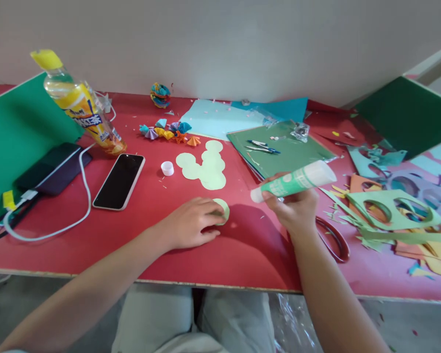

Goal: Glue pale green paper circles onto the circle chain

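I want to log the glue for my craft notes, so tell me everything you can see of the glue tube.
The glue tube looks like soft plastic, green and white, with a white nozzle at its left end. It lies nearly level in the air, tilted slightly down toward the nozzle, above the red table. The right hand grips it from below.

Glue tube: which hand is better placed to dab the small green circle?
Right. The right hand already holds the glue tube, nozzle aimed toward the small green circle. The left hand is busy pinning that circle down.
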The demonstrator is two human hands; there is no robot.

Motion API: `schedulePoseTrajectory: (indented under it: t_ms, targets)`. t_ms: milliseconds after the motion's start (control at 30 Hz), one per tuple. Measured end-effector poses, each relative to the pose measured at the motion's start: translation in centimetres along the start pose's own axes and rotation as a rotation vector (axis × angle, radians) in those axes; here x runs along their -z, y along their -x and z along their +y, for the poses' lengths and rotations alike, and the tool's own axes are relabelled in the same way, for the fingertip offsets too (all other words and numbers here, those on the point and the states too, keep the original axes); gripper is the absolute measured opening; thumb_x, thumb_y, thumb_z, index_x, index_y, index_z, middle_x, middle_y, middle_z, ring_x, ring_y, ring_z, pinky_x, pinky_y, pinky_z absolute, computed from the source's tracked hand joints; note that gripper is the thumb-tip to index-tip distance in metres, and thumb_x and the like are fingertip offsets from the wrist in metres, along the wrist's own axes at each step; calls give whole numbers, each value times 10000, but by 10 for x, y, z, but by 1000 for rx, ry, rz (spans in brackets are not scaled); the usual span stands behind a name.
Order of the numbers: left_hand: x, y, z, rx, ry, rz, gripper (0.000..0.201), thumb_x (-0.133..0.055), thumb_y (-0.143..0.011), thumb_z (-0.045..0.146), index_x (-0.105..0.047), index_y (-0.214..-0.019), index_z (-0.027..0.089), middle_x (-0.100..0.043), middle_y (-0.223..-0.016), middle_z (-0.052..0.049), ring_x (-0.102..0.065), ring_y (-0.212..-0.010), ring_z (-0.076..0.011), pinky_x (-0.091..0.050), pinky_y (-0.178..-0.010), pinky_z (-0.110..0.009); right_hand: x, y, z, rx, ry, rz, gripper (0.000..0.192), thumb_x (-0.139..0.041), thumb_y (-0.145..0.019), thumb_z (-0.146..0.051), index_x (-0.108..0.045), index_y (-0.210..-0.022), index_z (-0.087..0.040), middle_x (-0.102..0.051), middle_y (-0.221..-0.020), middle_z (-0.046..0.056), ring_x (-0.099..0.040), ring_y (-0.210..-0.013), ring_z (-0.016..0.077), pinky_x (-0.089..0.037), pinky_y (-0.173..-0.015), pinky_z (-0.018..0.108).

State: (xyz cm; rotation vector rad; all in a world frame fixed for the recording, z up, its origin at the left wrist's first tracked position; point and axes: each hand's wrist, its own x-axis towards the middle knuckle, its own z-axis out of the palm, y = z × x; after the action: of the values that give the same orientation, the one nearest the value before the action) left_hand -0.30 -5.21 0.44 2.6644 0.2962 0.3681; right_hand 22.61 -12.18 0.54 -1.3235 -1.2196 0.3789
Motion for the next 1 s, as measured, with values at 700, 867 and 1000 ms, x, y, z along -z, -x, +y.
schedulePoseTrajectory:
  t_ms: [700, 867, 1000]
  targets:
    - [6, -3, -12, 137, -54, -54, 348, -547, -847, 385, -588, -1162, 242, -484, -1349, -45, -447, -1228, -215, -358, -1009, -372, -6, 0, -6, 46, 46, -71, 140, -719, -664, -235, -604, -738, -205, -659, -697, 29, -633, -631, 196, -529, -579, 306]
    - [8, -4, -9, 180, 78, -83, 213, -571, -841, 344, -666, -1014, 263, -582, -1168, -23, -570, -1016, -174, -441, -853, -281, -7, 1, -4, 36, 45, -78, 153, -721, -666, -253, -610, -759, -208, -662, -706, 31, -636, -638, 199, -529, -580, 308]
    - [10, -4, -3, 240, 128, -92, 184, -601, -814, 369, -693, -925, 254, -575, -1089, -12, -581, -894, -150, -434, -778, -254, -6, 3, -2, 19, 76, -114, 135, -721, -665, -268, -617, -726, -208, -663, -689, 30, -632, -641, 202, -521, -591, 317]
